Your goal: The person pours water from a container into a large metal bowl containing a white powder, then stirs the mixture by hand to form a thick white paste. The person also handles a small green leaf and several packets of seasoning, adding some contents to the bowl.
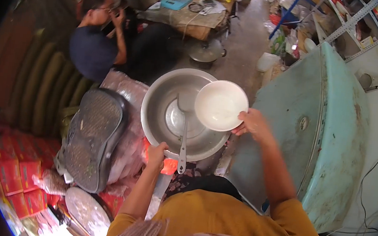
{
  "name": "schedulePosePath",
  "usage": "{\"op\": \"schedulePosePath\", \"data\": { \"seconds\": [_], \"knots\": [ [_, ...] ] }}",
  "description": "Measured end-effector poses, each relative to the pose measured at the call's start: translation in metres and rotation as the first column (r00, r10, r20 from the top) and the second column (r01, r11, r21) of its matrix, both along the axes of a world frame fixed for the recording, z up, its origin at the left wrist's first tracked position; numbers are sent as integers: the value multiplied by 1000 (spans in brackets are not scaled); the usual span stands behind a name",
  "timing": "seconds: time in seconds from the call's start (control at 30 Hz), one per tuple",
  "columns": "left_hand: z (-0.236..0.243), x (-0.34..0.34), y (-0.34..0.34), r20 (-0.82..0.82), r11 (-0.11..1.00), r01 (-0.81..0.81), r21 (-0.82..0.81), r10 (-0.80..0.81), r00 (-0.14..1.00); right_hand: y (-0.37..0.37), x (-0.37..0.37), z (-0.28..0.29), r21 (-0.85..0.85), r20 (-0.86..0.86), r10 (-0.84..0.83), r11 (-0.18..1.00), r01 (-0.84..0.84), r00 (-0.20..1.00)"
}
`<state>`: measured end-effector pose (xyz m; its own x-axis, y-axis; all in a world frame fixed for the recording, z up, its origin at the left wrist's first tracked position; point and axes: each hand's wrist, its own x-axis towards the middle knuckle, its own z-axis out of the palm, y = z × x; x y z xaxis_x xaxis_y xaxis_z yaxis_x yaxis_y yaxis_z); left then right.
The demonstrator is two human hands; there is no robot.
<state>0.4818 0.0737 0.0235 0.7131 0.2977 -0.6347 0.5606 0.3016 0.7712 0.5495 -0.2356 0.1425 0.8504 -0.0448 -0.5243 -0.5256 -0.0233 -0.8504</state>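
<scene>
A wide metal basin [155, 107] is in front of me at the centre, with my left hand [156, 157] closed on its near left rim. A long-handled metal ladle [182, 143] rests in it, its handle over the near rim. My right hand [250, 124] grips a white bowl [218, 102] by its right edge, above the basin's right part; whether these fingers also touch the basin is hidden. I cannot tell what, if anything, is in the bowl.
A seated person [92, 46] is at upper left. A lidded pot [204, 50] stands beyond the basin. A pale green appliance [340, 144] flanks me on the right; a grey contoured board [91, 137] and red packages [20, 166] lie left. Cluttered shelves [348, 31] stand at upper right.
</scene>
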Motion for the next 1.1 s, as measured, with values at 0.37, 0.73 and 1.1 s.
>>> {"op": "schedulePosePath", "data": {
  "seconds": [0.37, 0.73, 1.1],
  "knots": [
    [-33, 211, -169, -103, 945, 324, -41, -327, 940, -122, 155, -120, -145, -512, -64, 989, -13, 857],
    [-117, 423, -297, -131, 943, 334, -1, -331, 934, -323, 362, -127, -340, -126, -315, 905, 257, 941],
    [-241, 658, -434, -296, 927, 365, -79, -372, 880, -510, 495, -309, 27, -274, -687, 694, 720, 673]
  ]
}}
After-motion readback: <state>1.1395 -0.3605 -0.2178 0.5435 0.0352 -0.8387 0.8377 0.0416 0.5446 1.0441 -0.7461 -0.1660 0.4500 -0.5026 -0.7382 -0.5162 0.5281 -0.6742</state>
